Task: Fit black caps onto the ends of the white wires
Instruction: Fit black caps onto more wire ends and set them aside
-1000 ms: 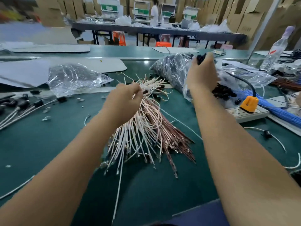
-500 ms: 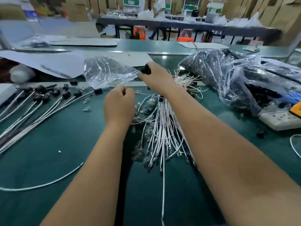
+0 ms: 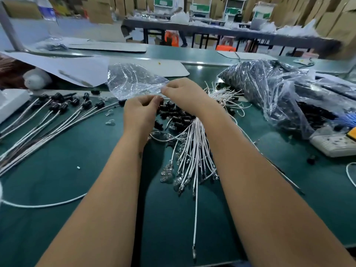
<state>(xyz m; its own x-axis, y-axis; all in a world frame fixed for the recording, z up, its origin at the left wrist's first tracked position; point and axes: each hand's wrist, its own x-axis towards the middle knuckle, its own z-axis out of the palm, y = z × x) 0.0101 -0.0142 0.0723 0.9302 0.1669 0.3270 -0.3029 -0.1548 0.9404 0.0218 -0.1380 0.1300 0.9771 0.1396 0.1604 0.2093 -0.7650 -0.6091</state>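
Nearest, a single white wire (image 3: 195,214) trailing toward the table edge, metal tip at its end. Beyond it, the bundle of white wires (image 3: 194,149) fanned on the green mat (image 3: 57,189), clear bulbs clustered at the near ends. Further on, a loose heap of black caps (image 3: 177,117) lying on the far end of the bundle, just under both hands. Left hand (image 3: 139,112) curled, thumb and forefinger pinched on something small; cap or wire end, cannot tell. Right hand (image 3: 185,93) curled too, fingertips pinched just above the left; what sits between them hidden. Off to the left, finished capped wires (image 3: 50,116) laid in a row. Behind the hands, a crumpled clear bag (image 3: 133,79); to the right, a large bag of black parts (image 3: 269,87) and a white power strip (image 3: 335,144).

Risks, as a guess: cap pushed on crooked and popping off, from the tiny pinch and poor sight of the wire end; loose caps rolling off the heap if nudged by a wrist; neighbouring wires snagged and dragged when one is pulled free.

Against half a second ago: right hand pulled back toward the left, no longer holding a black cap up in plain sight; a heap of caps now on the mat where none showed; hands now nearly touching.
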